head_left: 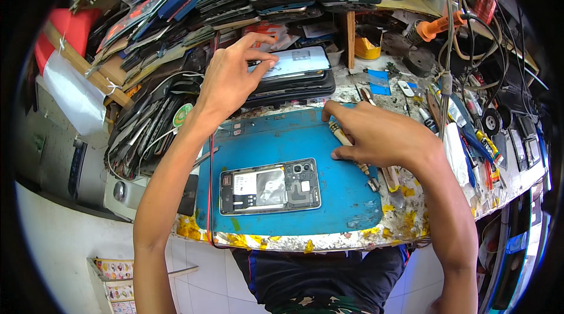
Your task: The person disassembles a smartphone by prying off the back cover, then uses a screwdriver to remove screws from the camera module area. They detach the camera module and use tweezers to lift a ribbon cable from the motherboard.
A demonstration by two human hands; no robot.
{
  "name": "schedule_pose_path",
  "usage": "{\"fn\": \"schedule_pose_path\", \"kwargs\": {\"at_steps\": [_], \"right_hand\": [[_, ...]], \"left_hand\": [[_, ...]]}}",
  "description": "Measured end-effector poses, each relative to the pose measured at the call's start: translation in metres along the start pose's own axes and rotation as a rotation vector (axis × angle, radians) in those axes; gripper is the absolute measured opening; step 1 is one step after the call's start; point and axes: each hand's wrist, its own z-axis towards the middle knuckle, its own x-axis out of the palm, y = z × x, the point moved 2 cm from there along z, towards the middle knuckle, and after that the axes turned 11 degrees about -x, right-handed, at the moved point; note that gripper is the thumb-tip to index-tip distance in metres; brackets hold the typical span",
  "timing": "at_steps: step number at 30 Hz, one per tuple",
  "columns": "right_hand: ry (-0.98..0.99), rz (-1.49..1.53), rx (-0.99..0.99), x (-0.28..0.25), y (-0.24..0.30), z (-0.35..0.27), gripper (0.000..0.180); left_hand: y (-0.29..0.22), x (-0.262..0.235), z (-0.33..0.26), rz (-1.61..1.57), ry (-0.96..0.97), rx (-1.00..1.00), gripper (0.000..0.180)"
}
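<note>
Head view is showing the right hand (382, 132) reaching over a beige-handled tool (339, 135), its thumb and index finger standing apart, with part of the handle showing between them. The left hand (229, 73) is hovering at the left end of a pale panel (302, 60); its thumb and forefinger are coming close together, but I cannot tell whether they are pinching anything. That panel is lying on a stack of dark phone parts (294, 86). Nearer the person, a phone with its insides exposed (270, 187) is lying flat on the blue mat (270, 143), untouched by either hand. The mat is covering part of the stained worktop (411, 220). Both hands seem to be reaching for things around the phone; picking up the tool would be calling for the right fingers closing around its handle.
</note>
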Motion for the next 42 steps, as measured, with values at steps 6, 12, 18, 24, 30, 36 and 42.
{"fn": "schedule_pose_path", "kwargs": {"at_steps": [6, 12, 18, 24, 30, 36, 42], "right_hand": [[0.028, 0.028, 0.048, -0.002, 0.004, -0.002, 0.048], [0.033, 0.015, 0.056, 0.000, 0.004, -0.003, 0.048], [-0.102, -0.043, -0.081, 0.008, 0.001, -0.004, 0.047], [-0.113, -0.047, -0.056, 0.012, 0.000, -0.003, 0.049], [-0.122, -0.116, -0.053, 0.013, 0.004, -0.001, 0.055], [-0.148, -0.114, -0.072, 0.015, 0.004, 0.000, 0.056], [-0.108, -0.095, -0.050, 0.013, 0.003, 0.002, 0.053]], "left_hand": [[0.004, 0.006, -0.004, -0.017, 0.011, 0.015, 0.030], [0.006, -0.004, -0.012, -0.105, -0.017, 0.017, 0.028], [0.001, -0.025, -0.083, -0.097, 0.235, 0.280, 0.037], [0.008, -0.020, -0.128, 0.014, 0.384, 0.351, 0.051], [0.009, -0.023, -0.138, 0.030, 0.383, 0.315, 0.055], [0.008, -0.019, -0.135, -0.194, 0.382, 0.226, 0.052], [0.007, -0.017, -0.134, -0.354, 0.448, 0.179, 0.039]]}}
